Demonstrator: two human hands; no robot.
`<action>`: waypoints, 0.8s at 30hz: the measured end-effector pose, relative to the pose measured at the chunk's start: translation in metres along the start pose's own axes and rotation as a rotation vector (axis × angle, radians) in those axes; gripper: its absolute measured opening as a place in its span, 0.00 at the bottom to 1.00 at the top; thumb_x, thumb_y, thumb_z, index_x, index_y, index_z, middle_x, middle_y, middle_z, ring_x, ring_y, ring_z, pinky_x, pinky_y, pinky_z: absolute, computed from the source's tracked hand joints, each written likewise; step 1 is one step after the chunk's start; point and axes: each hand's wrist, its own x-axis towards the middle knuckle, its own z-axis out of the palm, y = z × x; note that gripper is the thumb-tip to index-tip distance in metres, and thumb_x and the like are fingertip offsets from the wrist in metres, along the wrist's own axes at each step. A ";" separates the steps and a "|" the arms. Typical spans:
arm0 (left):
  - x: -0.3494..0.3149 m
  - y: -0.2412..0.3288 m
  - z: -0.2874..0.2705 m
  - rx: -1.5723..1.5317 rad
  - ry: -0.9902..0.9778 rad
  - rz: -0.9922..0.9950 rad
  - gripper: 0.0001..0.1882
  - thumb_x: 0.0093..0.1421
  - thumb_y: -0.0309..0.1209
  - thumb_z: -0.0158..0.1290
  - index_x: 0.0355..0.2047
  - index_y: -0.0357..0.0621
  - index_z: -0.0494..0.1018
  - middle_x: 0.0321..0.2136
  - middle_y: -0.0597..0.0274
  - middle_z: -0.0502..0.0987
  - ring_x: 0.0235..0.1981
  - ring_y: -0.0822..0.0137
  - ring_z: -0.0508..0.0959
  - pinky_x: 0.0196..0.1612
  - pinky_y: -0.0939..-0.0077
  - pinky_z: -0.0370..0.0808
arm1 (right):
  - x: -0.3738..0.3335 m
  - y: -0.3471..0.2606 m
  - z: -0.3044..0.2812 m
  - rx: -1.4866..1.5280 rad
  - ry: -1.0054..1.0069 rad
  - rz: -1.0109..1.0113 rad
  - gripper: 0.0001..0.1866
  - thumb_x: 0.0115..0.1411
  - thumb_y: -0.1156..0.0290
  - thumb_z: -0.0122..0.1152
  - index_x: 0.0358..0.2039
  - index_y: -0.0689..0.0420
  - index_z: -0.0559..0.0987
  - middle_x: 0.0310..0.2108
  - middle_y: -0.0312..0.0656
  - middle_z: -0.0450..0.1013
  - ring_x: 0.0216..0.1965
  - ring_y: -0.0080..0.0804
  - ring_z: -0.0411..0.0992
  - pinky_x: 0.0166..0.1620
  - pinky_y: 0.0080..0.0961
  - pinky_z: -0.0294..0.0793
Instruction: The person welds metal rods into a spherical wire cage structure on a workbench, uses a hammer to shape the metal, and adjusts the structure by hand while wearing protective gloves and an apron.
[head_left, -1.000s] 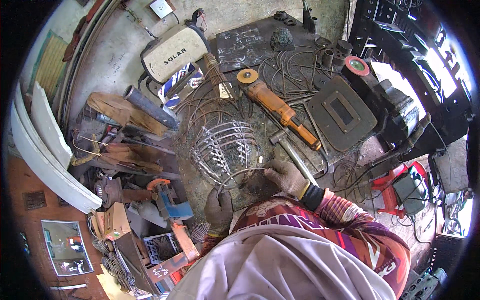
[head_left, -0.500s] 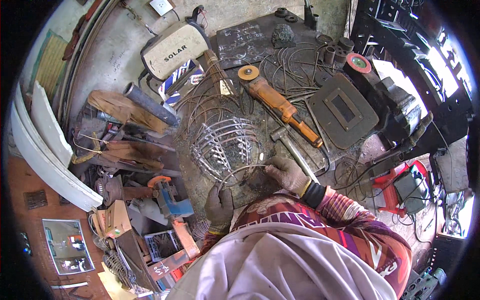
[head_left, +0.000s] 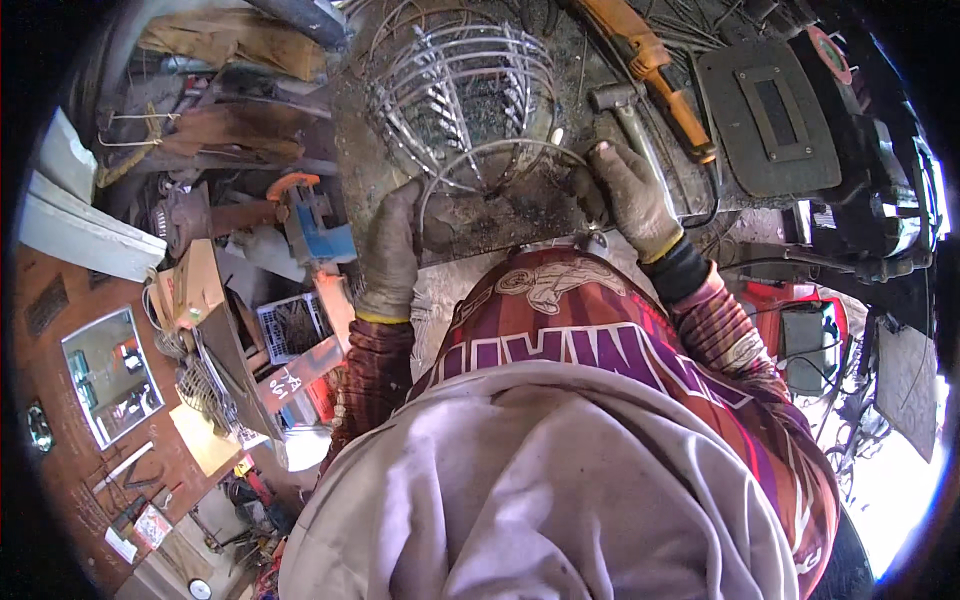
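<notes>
Both my hands wear dirty work gloves and grip a thin curved metal rod (head_left: 530, 141) at the bench's near edge. My left hand (head_left: 391, 245) is closed on its left end, fingers partly hidden. My right hand (head_left: 636, 195) pinches the other end between thumb and fingers. The rod arches away from me and overlaps the near part of a round cage of bent metal rods (head_left: 462, 72), which lies on the bench; whether they touch I cannot tell. Just beyond my right hand lies a hammer (head_left: 630, 118) with a metal handle.
An orange angle grinder (head_left: 640, 45) and a dark welding mask (head_left: 770, 120) lie on the bench (head_left: 480, 222) to the right. Off its left side stand a blue and orange clamp-like tool (head_left: 318, 222) and an open cardboard box (head_left: 190, 283). Brown cloths (head_left: 235, 130) hang at the upper left.
The view has tilted down, so the bench sits higher in the picture. My hands have moved apart, and more of the rod's arc shows between them. Both still hold it.
</notes>
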 end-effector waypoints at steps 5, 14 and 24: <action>0.008 -0.005 -0.009 -0.408 -0.244 -0.038 0.45 0.71 0.64 0.35 0.61 0.28 0.68 0.47 0.43 0.81 0.42 0.55 0.84 0.46 0.63 0.81 | 0.007 0.010 0.001 0.216 0.069 -0.015 0.21 0.77 0.56 0.47 0.48 0.62 0.77 0.37 0.42 0.79 0.33 0.27 0.77 0.35 0.22 0.77; 0.008 0.009 -0.018 -0.456 -0.379 -0.065 0.28 0.69 0.41 0.50 0.60 0.29 0.70 0.47 0.46 0.82 0.42 0.57 0.84 0.46 0.63 0.82 | 0.022 0.018 -0.022 0.250 -0.140 -0.198 0.37 0.75 0.42 0.38 0.63 0.66 0.69 0.49 0.52 0.78 0.47 0.41 0.80 0.49 0.35 0.81; -0.005 0.029 -0.023 -0.308 -0.274 -0.076 0.24 0.65 0.33 0.56 0.58 0.32 0.72 0.44 0.52 0.82 0.40 0.61 0.83 0.45 0.66 0.82 | 0.014 -0.007 -0.022 0.503 -0.417 -0.015 0.33 0.75 0.52 0.44 0.67 0.68 0.63 0.51 0.53 0.77 0.39 0.36 0.81 0.45 0.32 0.84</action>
